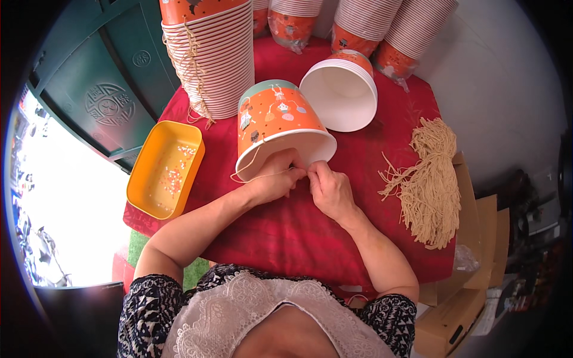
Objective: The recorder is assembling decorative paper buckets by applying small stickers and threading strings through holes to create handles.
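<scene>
An orange paper bucket (pixel 277 112) with cartoon figures and a green base band lies tilted on the table, its white mouth toward me. A thin tan cord (pixel 243 181) comes from the bucket's side near the rim, loops out and runs over my left hand (pixel 277 176) to its fingertips. That hand is closed in a pinch at the bucket's mouth, some fingers hidden inside. My right hand (pixel 332 190) is closed too, its fingertips meeting the left ones just below the rim. Whatever the right fingers pinch is too small to make out.
Behind stand a tall bucket stack (pixel 215 65) hung with cords and several wrapped stacks (pixel 364 24). A shorter stack (pixel 340 95) lies on its side. At left sits a yellow tray (pixel 141 173) of small beads; at right, a tan cord bundle (pixel 433 185). Cardboard boxes (pixel 447 319) flank the red-covered table (pixel 268 238).
</scene>
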The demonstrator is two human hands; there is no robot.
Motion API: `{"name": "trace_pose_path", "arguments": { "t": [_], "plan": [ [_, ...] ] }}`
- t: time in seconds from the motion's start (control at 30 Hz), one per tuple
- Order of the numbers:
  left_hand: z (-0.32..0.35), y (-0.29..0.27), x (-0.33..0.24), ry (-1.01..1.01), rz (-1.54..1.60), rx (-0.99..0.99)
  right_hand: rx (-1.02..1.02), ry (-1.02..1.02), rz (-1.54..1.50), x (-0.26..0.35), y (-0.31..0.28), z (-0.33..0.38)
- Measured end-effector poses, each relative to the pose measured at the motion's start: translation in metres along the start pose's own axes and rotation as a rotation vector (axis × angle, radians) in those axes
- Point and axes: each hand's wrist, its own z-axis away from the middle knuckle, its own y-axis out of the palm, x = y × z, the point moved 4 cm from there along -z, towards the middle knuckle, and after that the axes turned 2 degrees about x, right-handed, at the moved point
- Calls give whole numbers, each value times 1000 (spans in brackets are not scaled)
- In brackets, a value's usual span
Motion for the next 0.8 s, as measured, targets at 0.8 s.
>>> {"name": "trace_pose_path", "arguments": {
  "t": [0.8],
  "plan": [
    [-3, -3, 9, 51, 311, 6, -196, 48, -34, 4, -6, -6]
  ]
}}
